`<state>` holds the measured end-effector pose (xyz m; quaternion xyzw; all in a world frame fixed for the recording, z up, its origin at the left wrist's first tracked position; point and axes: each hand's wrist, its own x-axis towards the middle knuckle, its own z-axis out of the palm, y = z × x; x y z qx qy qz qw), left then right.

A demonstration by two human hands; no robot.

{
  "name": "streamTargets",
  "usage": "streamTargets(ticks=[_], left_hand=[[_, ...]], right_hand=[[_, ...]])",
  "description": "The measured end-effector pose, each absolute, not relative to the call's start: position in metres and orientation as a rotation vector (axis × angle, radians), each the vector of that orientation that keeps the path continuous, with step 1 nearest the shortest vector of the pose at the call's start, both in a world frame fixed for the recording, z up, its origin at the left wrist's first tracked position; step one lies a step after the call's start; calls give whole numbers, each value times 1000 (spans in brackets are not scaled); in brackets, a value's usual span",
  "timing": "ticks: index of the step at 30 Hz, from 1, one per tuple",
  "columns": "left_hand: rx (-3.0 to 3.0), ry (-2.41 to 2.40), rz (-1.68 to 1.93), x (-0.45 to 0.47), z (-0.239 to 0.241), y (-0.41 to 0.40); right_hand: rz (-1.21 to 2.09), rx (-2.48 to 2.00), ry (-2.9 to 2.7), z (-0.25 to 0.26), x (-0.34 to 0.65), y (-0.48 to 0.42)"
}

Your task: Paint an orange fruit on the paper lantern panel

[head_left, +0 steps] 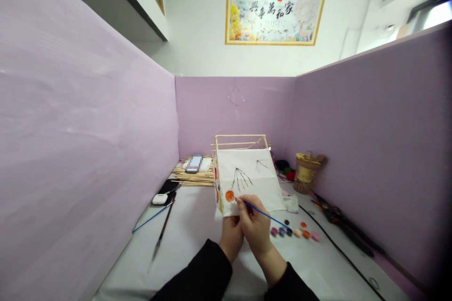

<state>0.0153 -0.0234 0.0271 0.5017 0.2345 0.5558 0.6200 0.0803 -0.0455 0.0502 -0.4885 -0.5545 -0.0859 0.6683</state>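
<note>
A box-shaped lantern (254,195) made of thin wooden sticks with white covering tilts toward me. Black branching strokes and an orange round patch (230,196) are painted on its front; colourful painting shows on its left side. My right hand (257,223) pinches a blue paintbrush (263,211), its tip close to the orange patch. Below, my left hand (232,235) grips the lantern's lower edge, its fingers partly hidden behind the panel and my right hand. Several small paint pots (298,233) stand to the right of my hands.
At left lie another blue brush (151,218), a large dark-handled brush (164,228) and a white earbud case (160,199). A phone (194,163) rests on wooden sticks (194,178). A yellow-brown container (305,174), pliers (330,211) and a black cord (335,244) are at right. Purple partitions (236,113) enclose the table.
</note>
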Motion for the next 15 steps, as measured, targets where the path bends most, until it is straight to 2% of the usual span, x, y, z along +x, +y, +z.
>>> streamTargets(ticks=[9,15], left_hand=[[1117,493,1297,17,22,-20],[1152,501,1287,17,19,-19]], right_hand=[[-250,-1125,-1231,51,81,-45],[-168,-1119,-1217,49,81,-47]])
